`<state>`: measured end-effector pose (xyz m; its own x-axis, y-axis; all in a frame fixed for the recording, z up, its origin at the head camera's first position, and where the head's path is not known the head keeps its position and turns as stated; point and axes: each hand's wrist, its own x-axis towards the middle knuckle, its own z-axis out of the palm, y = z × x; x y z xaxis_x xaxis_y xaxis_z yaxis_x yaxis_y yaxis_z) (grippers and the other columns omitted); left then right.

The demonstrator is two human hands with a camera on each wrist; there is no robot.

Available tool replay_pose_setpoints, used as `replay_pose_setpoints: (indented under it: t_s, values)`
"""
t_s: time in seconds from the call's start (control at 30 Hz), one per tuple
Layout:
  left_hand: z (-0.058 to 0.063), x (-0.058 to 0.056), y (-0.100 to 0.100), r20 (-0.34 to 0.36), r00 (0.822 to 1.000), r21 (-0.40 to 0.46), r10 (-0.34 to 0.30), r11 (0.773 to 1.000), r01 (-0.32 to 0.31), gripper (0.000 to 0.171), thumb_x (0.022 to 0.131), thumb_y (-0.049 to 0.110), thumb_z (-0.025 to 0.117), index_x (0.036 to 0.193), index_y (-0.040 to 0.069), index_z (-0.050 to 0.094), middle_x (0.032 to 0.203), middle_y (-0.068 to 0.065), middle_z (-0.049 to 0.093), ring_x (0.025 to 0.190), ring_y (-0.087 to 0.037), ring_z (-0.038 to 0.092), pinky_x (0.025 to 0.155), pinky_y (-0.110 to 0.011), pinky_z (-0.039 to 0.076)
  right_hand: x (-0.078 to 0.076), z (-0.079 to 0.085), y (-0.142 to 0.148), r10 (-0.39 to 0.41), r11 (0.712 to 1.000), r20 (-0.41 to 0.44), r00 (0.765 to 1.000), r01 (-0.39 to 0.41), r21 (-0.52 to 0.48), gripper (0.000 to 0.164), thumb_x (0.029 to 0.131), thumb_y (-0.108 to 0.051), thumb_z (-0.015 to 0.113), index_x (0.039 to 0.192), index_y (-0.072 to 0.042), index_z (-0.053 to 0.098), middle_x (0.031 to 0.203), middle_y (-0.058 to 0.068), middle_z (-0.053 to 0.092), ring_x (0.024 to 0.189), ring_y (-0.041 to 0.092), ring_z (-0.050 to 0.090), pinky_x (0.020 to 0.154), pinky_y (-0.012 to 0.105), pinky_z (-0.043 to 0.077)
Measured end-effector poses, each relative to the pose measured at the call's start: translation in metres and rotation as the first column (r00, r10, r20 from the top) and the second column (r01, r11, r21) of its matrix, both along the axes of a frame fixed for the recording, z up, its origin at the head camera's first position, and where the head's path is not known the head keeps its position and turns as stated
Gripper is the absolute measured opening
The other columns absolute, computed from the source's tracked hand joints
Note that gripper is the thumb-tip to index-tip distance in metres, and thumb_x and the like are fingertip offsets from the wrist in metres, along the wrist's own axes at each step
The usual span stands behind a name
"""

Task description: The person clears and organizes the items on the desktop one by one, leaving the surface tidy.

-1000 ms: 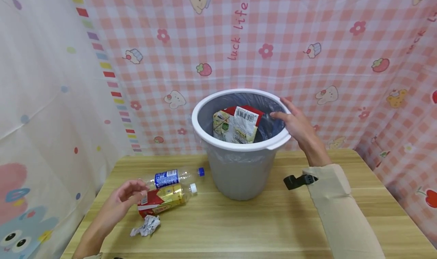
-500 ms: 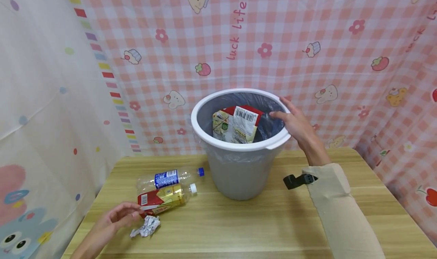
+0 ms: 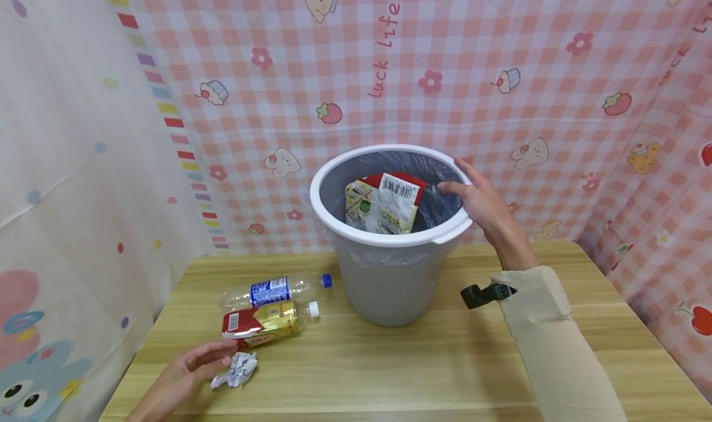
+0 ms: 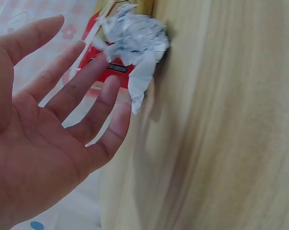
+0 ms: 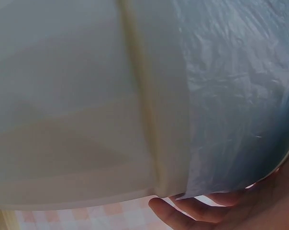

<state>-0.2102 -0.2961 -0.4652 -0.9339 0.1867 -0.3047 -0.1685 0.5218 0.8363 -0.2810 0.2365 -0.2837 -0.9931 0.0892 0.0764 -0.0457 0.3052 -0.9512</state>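
My left hand (image 3: 183, 375), palm turned to the right with fingers spread and slightly bent, is beside a crumpled piece of white paper (image 3: 236, 371) on the table. In the left wrist view the paper ball (image 4: 135, 40) lies just beyond the fingertips, and nothing is in the palm. A plastic bottle with a red and gold label (image 3: 261, 323) and white cap lies behind the paper. My right hand (image 3: 489, 209) holds the white rim of a grey trash can (image 3: 389, 286), thumb over the inside and fingers along the outside.
A clear bottle with a blue label (image 3: 271, 291) and blue cap lies behind the gold one. Inside the lined can are a red and yellow carton (image 3: 361, 202) and a wrapper with a barcode (image 3: 397, 206). A checked curtain (image 3: 250, 131) hangs behind the wooden table (image 3: 356, 379).
My left hand has come down from the red and gold bottle toward the near side, to the crumpled paper. My right hand keeps its grip on the trash can's rim.
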Motion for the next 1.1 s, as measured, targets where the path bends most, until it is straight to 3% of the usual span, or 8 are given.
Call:
replay_pose_setpoints:
  t_s: [0.2,0.37,0.53,0.87,1.1]
  values:
    - [-0.009,-0.003,0.005,0.015,0.999,-0.071,0.051,0.996,-0.05,0.055,0.089,0.039,0.072,0.135,0.012,0.059,0.136,-0.011,0.058,0.12,-0.029,0.055,0.094,-0.051,0.047,0.0,0.0,0.0,-0.013,1.0,0.008,1.0,0.013,0.002,0.074,0.1,-0.027,0.054,0.16,-0.027,0.011,0.145,0.023,0.049,0.08,0.023,0.073,0.063,0.031,0.059]
    - [-0.016,-0.005,0.007,-0.005,0.999,-0.096,0.047,0.994,-0.047,0.059,0.084,0.03,0.078,0.135,0.01,0.057,0.124,-0.009,0.061,0.107,-0.024,0.056,0.085,-0.04,0.048,0.0,0.001,-0.001,-0.008,1.0,0.009,1.0,0.008,0.01,0.075,0.1,-0.028,0.054,0.16,-0.028,0.01,0.146,0.022,0.049,0.084,0.026,0.073,0.065,0.031,0.059]
    - [-0.022,-0.007,0.006,-0.035,0.999,-0.063,-0.014,0.998,0.012,0.063,0.085,0.021,0.077,0.14,0.006,0.051,0.121,-0.012,0.059,0.102,-0.022,0.054,0.077,-0.033,0.046,0.002,0.001,-0.002,-0.018,1.0,0.006,1.0,0.017,0.02,0.074,0.1,-0.028,0.054,0.16,-0.027,0.011,0.146,0.022,0.049,0.089,0.028,0.073,0.065,0.03,0.059]
    - [-0.029,-0.009,0.009,-0.06,0.996,-0.091,-0.059,0.994,0.054,0.062,0.086,0.024,0.077,0.138,0.003,0.051,0.116,-0.008,0.06,0.1,-0.019,0.053,0.082,-0.03,0.045,0.002,0.001,-0.001,-0.013,1.0,0.008,1.0,0.013,0.023,0.075,0.099,-0.027,0.054,0.16,-0.026,0.011,0.146,0.021,0.049,0.086,0.027,0.073,0.064,0.03,0.058]
    - [-0.029,-0.01,0.014,-0.056,0.998,-0.109,-0.028,0.994,0.022,0.061,0.083,0.027,0.08,0.134,0.005,0.054,0.111,-0.006,0.06,0.098,-0.018,0.053,0.081,-0.031,0.044,0.001,-0.001,0.0,-0.008,1.0,0.001,1.0,0.008,0.012,0.074,0.1,-0.028,0.054,0.16,-0.027,0.011,0.146,0.021,0.049,0.086,0.026,0.073,0.064,0.03,0.058]
